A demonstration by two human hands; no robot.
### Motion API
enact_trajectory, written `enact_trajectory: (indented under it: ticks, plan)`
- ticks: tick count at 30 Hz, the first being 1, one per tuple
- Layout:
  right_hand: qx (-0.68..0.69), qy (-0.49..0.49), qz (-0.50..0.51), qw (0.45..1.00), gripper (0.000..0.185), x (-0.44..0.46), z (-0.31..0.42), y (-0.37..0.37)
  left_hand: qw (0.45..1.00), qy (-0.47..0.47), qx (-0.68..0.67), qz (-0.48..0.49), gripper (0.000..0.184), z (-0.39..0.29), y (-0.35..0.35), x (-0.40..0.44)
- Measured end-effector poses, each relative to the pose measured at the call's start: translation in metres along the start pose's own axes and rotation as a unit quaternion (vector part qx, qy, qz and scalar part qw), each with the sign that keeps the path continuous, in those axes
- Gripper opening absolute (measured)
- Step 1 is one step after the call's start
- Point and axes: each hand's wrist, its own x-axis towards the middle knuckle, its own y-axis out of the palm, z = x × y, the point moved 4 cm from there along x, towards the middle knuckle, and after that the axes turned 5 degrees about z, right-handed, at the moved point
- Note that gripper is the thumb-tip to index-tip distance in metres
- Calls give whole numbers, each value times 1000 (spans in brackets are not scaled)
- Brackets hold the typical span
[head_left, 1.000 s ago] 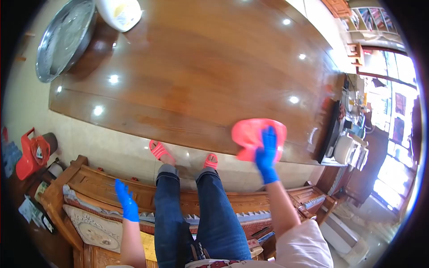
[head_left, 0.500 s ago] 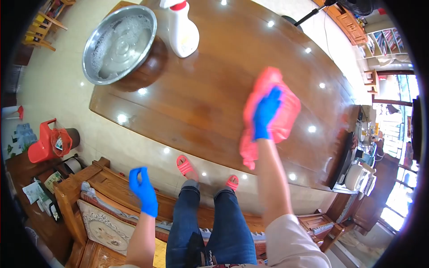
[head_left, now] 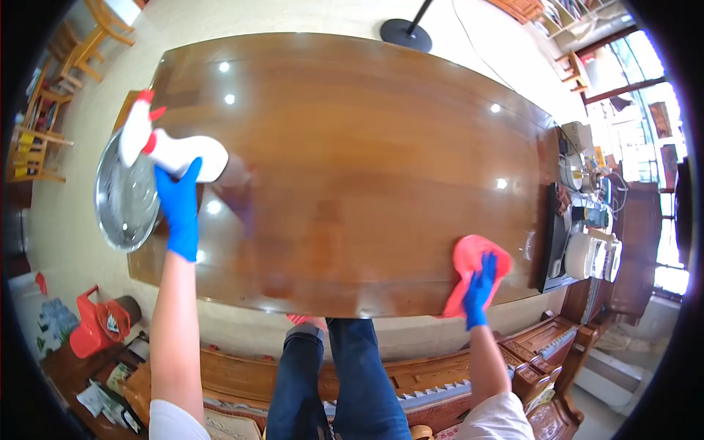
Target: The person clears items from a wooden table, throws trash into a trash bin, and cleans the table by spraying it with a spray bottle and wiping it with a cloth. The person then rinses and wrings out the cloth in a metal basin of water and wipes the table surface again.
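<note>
My left hand (head_left: 178, 209), in a blue glove, is at the white spray bottle (head_left: 192, 155) with a red collar, thumb and fingers spread against its lower side. Whether the fingers grip it cannot be made out. Beside it, at the left end of the brown wooden table (head_left: 352, 161), is a metal basin (head_left: 125, 198) of soapy water, partly behind the bottle. My right hand (head_left: 480, 290), also gloved in blue, presses flat on a pink cloth (head_left: 469, 257) near the table's front right edge, fingers extended.
At the table's right end are a black tray (head_left: 551, 242) and a white appliance (head_left: 583, 257). Behind the table stands a round black base (head_left: 405, 35) with a pole. A red plastic stool (head_left: 88, 330) is at the lower left; a carved wooden bench (head_left: 433, 367) runs along the front.
My left hand has risen from over the bench to the spray bottle. My right hand and the pink cloth have moved toward the table's front right edge. The view has shifted too.
</note>
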Motion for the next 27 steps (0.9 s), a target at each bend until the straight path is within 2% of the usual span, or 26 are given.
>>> enact_trajectory:
  ticks: [1,2,3,4,7,9,10,12,13,15,16,18,20,22,23,24,26,27]
  plan:
    - [-125,19,-20,992,47,35,10,-33,1000,4,-18,-9,74,-8,1,0]
    - [-116,52,-59,990,48,74,-21,-39,1000,13,-11,-18,72,0,-5,7]
    - [-109,85,-98,985,50,114,-47,-39,999,-30,-7,-16,68,19,-17,16]
    - [25,98,-125,987,54,161,-43,-38,999,-36,31,-24,61,14,-21,19]
    - [-116,45,-160,979,50,284,66,29,997,-56,31,33,45,15,-30,28]
    - [-158,-60,-110,979,47,302,176,105,996,-80,36,26,46,5,-27,24]
    - [-154,-127,-60,978,46,287,228,140,994,-97,36,-17,47,7,-28,21]
    - [-104,-257,64,959,43,221,298,182,993,-88,46,-65,49,2,-25,17]
    - [-55,-312,140,938,42,176,307,182,992,-89,56,-71,49,-4,-21,12]
    - [33,-354,259,898,39,104,286,155,987,-110,83,-80,48,-17,-13,0]
    - [63,-338,296,891,38,87,255,129,988,-108,65,-86,47,-31,-2,-7]
    - [93,-235,309,917,35,87,169,77,988,-114,40,-96,45,-60,13,-28]
    - [126,-48,227,964,33,129,62,30,987,-120,70,-77,45,-64,8,-41]
    - [256,155,83,951,31,208,-44,-14,988,-110,104,-41,46,-88,25,-50]
    - [25,70,9,997,36,266,-59,-38,986,-110,108,-56,45,-94,30,-54]
    - [-123,42,-58,990,41,328,-69,-53,989,-98,101,-48,46,-99,34,-55]
    - [-224,78,-133,962,52,439,-64,-42,990,-92,101,-38,49,-115,47,-54]
    - [-137,121,-139,973,46,487,-18,-30,989,-89,110,-41,49,-122,51,-50]
